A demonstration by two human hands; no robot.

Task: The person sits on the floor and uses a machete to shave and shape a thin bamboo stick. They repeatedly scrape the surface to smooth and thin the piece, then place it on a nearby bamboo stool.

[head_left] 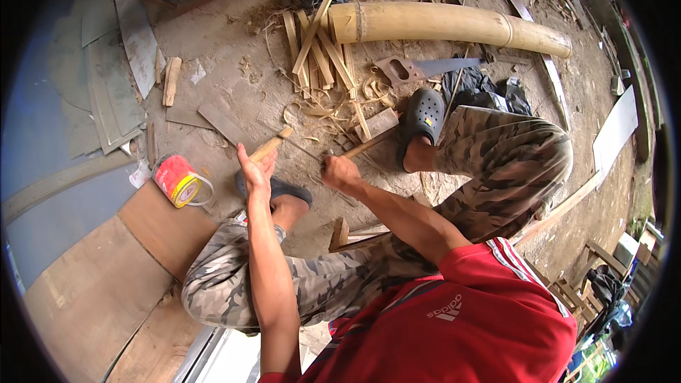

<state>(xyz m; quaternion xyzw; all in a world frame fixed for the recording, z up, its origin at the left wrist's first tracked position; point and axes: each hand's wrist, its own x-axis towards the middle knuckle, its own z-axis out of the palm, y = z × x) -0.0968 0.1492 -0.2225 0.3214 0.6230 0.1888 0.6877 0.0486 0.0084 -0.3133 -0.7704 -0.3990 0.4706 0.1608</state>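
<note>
In my left hand (255, 170) is a short, pale bamboo piece (272, 143), slanting up and right past my fingers. My right hand (342, 172) is closed in a fist, just right of the left one. From that fist a narrow, dark knife blade (303, 147) runs toward the bamboo piece; I cannot tell whether they touch. A brown stick (367, 145) extends from beside the right fist toward my shoe; whether it belongs to the knife is unclear. Curled shavings (312, 113) lie on the ground beyond both hands.
A thick bamboo pole (433, 23) lies across the far side, with split bamboo strips (326, 57) at its left end. A handsaw (425, 69) rests before it. A red tub (177, 179) stands left of my left hand, near wooden boards (92, 284). Black plastic (486, 89) lies beyond my knee.
</note>
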